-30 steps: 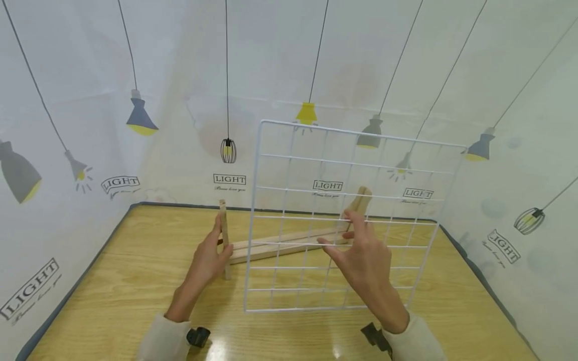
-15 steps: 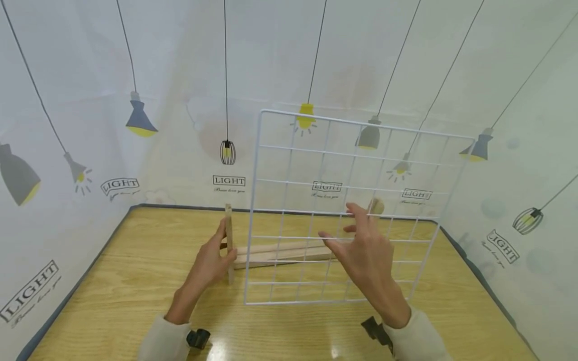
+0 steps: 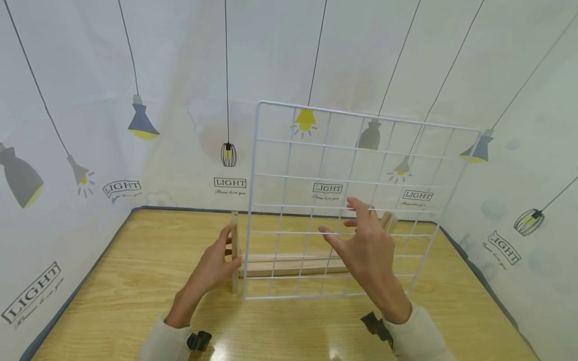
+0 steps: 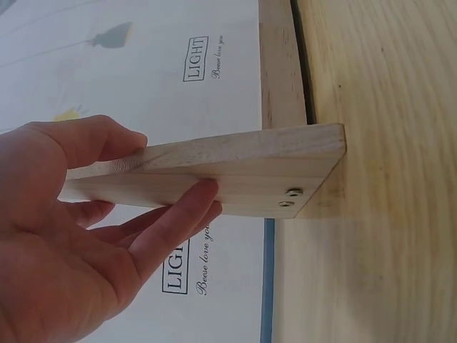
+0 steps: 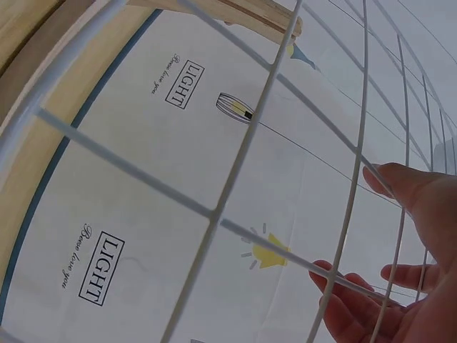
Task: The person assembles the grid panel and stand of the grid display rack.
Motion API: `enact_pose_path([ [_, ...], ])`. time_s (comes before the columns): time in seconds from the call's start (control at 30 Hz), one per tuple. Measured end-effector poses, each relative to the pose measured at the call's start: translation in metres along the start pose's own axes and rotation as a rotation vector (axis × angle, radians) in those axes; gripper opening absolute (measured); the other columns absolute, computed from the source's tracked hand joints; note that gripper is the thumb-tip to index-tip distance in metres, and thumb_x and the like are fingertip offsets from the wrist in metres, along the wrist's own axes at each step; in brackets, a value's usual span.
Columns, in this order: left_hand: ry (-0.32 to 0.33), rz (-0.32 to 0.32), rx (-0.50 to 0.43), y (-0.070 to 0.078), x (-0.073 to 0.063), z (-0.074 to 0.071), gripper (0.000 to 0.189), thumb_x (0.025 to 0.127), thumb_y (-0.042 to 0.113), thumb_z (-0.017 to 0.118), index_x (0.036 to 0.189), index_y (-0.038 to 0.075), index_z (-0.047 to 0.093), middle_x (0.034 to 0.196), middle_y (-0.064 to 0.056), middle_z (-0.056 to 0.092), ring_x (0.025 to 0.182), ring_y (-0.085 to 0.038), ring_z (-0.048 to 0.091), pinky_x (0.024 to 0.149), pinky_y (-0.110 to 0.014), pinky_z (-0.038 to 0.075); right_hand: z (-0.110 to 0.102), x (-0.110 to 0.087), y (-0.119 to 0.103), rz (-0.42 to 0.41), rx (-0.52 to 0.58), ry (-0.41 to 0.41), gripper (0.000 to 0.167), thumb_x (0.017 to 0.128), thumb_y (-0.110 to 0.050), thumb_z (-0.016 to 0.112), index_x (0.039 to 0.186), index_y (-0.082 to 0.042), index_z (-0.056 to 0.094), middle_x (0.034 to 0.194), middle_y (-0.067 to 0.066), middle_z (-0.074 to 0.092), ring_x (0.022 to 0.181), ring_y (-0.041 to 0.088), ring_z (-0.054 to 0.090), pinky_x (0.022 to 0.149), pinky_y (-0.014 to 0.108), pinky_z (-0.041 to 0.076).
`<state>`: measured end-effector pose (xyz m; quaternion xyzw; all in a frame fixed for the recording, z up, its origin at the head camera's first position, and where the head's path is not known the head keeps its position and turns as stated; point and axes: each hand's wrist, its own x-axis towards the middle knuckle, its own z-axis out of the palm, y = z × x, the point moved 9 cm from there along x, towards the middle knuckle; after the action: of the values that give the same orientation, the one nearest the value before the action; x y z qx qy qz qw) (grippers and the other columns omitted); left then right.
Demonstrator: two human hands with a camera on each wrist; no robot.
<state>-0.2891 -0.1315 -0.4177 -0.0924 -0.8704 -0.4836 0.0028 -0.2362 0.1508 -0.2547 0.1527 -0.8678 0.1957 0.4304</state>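
Observation:
My left hand (image 3: 209,271) grips the upright end board (image 3: 234,250) of a pale wooden stand. In the left wrist view the thumb lies along one edge of the board (image 4: 271,168), with fingers against its face near two metal screw heads (image 4: 294,192). Long wooden rails (image 3: 293,268) run right from it to another end piece (image 3: 387,220), partly hidden behind my right hand (image 3: 370,245). That hand holds a white wire grid panel (image 3: 316,109) nearly upright in front of the stand, thumb and fingers bent at its wires (image 5: 216,216).
A wood-grain table (image 3: 135,276) lies under everything. Behind and at both sides stands a white sheet (image 3: 180,150) printed with hanging lamps and the word LIGHT. Black camera mounts (image 3: 198,341) sit at both wrists.
The stand has turned so its rails run almost straight across, and its left end has come nearer with my left hand. The grid panel's top has risen, while my right hand has hardly moved.

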Motion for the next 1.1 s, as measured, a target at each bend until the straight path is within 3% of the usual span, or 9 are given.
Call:
enact_pose_path([
  [0.47,-0.017,0.005,0.003,0.003,-0.002,0.001,0.078,0.088,0.005,0.062,0.153,0.002,0.02,0.138,-0.03,0.049,0.114,-0.043,0.061,0.075,-0.041,0.059,-0.006,0.014,-0.006,-0.038,-0.013,0.045,0.076,0.065,-0.042,0.092,0.121,-0.003,0.058,0.09,0.017,0.07,0.068,0.025,0.072,0.038,0.025,0.029],
  [0.93,-0.032,0.0,0.006,0.004,-0.003,0.001,0.077,0.089,0.004,0.062,0.153,0.002,0.019,0.138,-0.029,0.048,0.116,-0.043,0.059,0.074,-0.04,0.058,-0.013,0.029,-0.012,-0.061,-0.007,0.08,0.074,0.069,-0.043,0.09,0.123,-0.003,0.057,0.096,0.017,0.071,0.071,0.024,0.073,0.037,0.024,0.03],
  [1.1,-0.04,-0.007,0.009,0.005,-0.003,0.001,0.077,0.09,0.003,0.062,0.153,0.002,0.018,0.139,-0.027,0.047,0.116,-0.041,0.059,0.075,-0.039,0.059,-0.016,0.035,-0.013,-0.061,-0.01,0.104,0.073,0.069,-0.044,0.089,0.122,-0.004,0.058,0.099,0.017,0.071,0.072,0.023,0.073,0.036,0.029,0.034],
])
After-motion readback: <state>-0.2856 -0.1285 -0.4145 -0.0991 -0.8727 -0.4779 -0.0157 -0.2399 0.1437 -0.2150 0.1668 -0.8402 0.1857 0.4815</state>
